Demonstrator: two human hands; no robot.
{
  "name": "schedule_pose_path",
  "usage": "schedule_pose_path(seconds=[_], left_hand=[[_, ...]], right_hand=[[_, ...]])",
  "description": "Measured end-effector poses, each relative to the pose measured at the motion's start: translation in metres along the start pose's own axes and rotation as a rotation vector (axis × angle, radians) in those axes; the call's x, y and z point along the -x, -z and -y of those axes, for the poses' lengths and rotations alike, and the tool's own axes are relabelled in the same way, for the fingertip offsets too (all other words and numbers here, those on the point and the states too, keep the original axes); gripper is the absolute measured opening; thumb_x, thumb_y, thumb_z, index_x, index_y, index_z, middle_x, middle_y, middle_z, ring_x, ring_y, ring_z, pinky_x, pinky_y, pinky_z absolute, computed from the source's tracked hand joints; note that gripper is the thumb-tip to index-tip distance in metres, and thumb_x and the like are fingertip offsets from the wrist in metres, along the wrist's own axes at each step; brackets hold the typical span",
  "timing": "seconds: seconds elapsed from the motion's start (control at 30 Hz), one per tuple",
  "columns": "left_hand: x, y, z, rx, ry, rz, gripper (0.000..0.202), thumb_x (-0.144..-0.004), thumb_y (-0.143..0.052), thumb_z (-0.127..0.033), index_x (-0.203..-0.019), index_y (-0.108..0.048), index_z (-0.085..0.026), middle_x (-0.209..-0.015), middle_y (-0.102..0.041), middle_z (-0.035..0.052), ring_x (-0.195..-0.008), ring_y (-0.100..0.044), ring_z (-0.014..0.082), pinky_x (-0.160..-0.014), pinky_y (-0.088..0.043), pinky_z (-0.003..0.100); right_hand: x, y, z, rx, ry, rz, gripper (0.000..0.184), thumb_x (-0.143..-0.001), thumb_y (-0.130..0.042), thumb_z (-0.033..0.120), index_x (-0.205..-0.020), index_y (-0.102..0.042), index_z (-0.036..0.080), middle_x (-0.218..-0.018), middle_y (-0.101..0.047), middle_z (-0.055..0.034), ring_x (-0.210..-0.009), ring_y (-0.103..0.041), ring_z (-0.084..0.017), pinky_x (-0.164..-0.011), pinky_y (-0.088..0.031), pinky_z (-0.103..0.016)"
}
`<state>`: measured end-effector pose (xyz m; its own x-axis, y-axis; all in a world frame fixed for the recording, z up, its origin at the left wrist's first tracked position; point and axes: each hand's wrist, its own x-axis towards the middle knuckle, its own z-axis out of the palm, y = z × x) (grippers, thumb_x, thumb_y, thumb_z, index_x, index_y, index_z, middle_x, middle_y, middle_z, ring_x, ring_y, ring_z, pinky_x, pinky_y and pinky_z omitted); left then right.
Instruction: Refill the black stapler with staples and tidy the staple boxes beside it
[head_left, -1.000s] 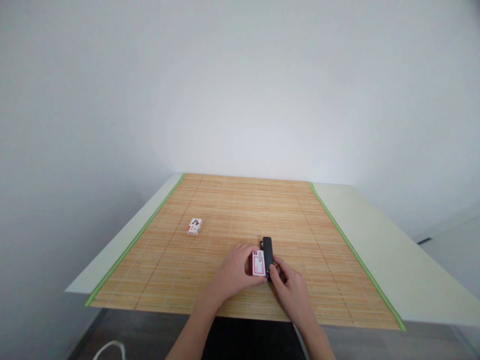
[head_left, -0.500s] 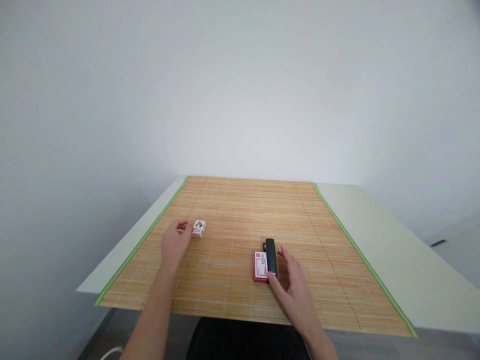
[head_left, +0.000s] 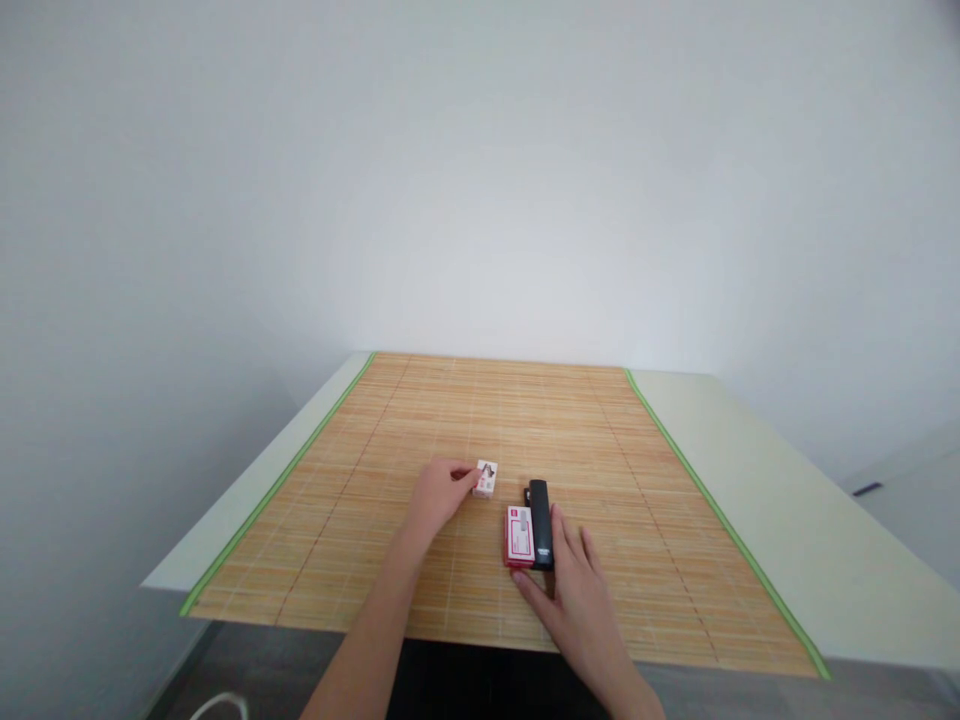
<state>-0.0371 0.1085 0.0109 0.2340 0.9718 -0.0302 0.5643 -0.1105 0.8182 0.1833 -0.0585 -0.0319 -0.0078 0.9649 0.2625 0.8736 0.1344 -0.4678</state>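
Note:
My left hand (head_left: pixel 442 492) pinches a small white box (head_left: pixel 486 478) with a dark picture on top, over the bamboo mat. To its right, a black stapler (head_left: pixel 541 525) lies lengthwise on the mat. A red-and-white box (head_left: pixel 519 535) lies flat against the stapler's left side. My right hand (head_left: pixel 577 595) rests beside these two, fingers stretched along the stapler's right side. Its thumb reaches to the near edge of the red-and-white box. The fingers and thumb are apart, not closed round anything.
The bamboo mat (head_left: pixel 480 400) with green edging covers the middle of a white table (head_left: pixel 780 480). A pale wall (head_left: pixel 480 180) stands behind. The mat's near edge reaches the table front, close to my lap. A white cable (head_left: pixel 221 700) lies on the floor at lower left.
My left hand has moved right with the small white box, close to the stapler. My right hand has shifted slightly, its thumb from the stapler to the near edge of the red-and-white box.

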Motion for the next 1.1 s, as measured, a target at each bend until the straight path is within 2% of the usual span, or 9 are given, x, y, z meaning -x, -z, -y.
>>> schedule_pose_path(seconds=[0.1, 0.2, 0.47, 0.6, 0.67, 0.73, 0.83, 0.93, 1.1], left_hand=[[0.005, -0.025, -0.014, 0.060, -0.035, 0.067, 0.040, -0.090, -0.060, -0.050, -0.097, -0.083, -0.019, -0.084, -0.080, 0.0064, -0.071, -0.070, 0.0210, -0.065, -0.048, 0.029], [0.011, -0.038, -0.021, 0.113, -0.050, 0.103, 0.038, -0.091, -0.059, -0.048, -0.094, -0.083, -0.018, -0.081, -0.080, 0.0062, -0.069, -0.070, 0.0200, -0.065, -0.049, 0.029], [0.023, -0.047, -0.026, 0.206, -0.027, 0.107, 0.037, -0.091, -0.058, -0.046, -0.093, -0.083, -0.018, -0.085, -0.080, 0.0062, -0.073, -0.072, 0.0209, -0.065, -0.052, 0.028], [0.027, -0.048, -0.029, 0.217, -0.003, 0.057, 0.039, -0.091, -0.059, -0.049, -0.085, -0.081, -0.018, -0.078, -0.079, 0.0065, -0.068, -0.071, 0.0211, -0.065, -0.052, 0.030], [0.034, -0.048, -0.029, 0.219, 0.016, 0.010, 0.045, -0.095, -0.053, -0.053, -0.091, -0.081, -0.018, -0.082, -0.079, 0.0079, -0.070, -0.072, 0.0219, -0.068, -0.054, 0.032], [0.047, -0.050, -0.030, 0.252, 0.051, -0.073, 0.051, -0.099, -0.046, -0.056, -0.106, -0.078, -0.017, -0.096, -0.080, 0.0109, -0.081, -0.075, 0.0241, -0.077, -0.057, 0.036], [0.074, -0.061, -0.033, 0.444, 0.117, -0.187, 0.053, -0.100, -0.050, -0.056, -0.132, -0.068, -0.018, -0.132, -0.071, 0.0143, -0.119, -0.069, 0.0275, -0.106, -0.052, 0.042], [0.099, -0.077, -0.041, 0.644, 0.187, -0.126, 0.057, -0.100, -0.054, -0.054, -0.146, -0.058, -0.020, -0.156, -0.052, 0.0112, -0.147, -0.046, 0.0270, -0.125, -0.033, 0.044], [0.113, -0.095, -0.055, 0.672, 0.194, -0.080, 0.064, -0.100, -0.053, -0.053, -0.157, -0.044, -0.024, -0.166, -0.038, 0.0058, -0.155, -0.032, 0.0272, -0.130, -0.024, 0.045]], right_hand=[[0.000, 0.001, 0.001, 0.022, 0.008, -0.001, 0.092, -0.098, -0.059, 0.053, -0.168, -0.005, 0.025, -0.166, -0.037, -0.0121, -0.154, -0.033, -0.032, -0.128, -0.023, -0.061], [0.000, 0.001, 0.001, 0.040, 0.014, -0.003, 0.091, -0.099, -0.057, 0.054, -0.167, -0.005, 0.024, -0.166, -0.036, -0.0132, -0.154, -0.033, -0.031, -0.127, -0.024, -0.060], [-0.003, 0.000, 0.002, 0.028, 0.008, 0.002, 0.080, -0.100, -0.056, 0.046, -0.167, -0.014, 0.028, -0.165, -0.038, -0.0108, -0.153, -0.037, -0.032, -0.125, -0.027, -0.062], [-0.003, 0.001, 0.001, 0.017, 0.009, 0.013, 0.079, -0.100, -0.056, 0.044, -0.166, -0.015, 0.028, -0.166, -0.037, -0.0102, -0.154, -0.035, -0.030, -0.127, -0.026, -0.061], [-0.003, 0.000, 0.000, 0.006, 0.003, 0.001, 0.085, -0.099, -0.058, 0.045, -0.167, -0.011, 0.026, -0.167, -0.035, -0.0123, -0.155, -0.032, -0.031, -0.126, -0.028, -0.061], [-0.001, -0.002, -0.002, -0.019, -0.009, -0.021, 0.093, -0.097, -0.061, 0.046, -0.167, -0.005, 0.023, -0.167, -0.033, -0.0147, -0.155, -0.032, -0.033, -0.125, -0.031, -0.061], [0.000, -0.004, -0.004, -0.055, -0.018, -0.044, 0.095, -0.096, -0.063, 0.044, -0.167, -0.003, 0.023, -0.165, -0.039, -0.0145, -0.151, -0.039, -0.033, -0.124, -0.034, -0.061], [0.001, -0.004, -0.003, -0.052, -0.023, -0.050, 0.088, -0.097, -0.062, 0.043, -0.167, -0.010, 0.026, -0.160, -0.047, -0.0126, -0.147, -0.046, -0.031, -0.124, -0.033, -0.061], [-0.002, 0.004, -0.002, -0.067, -0.003, 0.004, 0.075, -0.099, -0.059, 0.039, -0.164, -0.023, 0.029, -0.161, -0.045, -0.0115, -0.148, -0.044, -0.029, -0.126, -0.025, -0.063]])
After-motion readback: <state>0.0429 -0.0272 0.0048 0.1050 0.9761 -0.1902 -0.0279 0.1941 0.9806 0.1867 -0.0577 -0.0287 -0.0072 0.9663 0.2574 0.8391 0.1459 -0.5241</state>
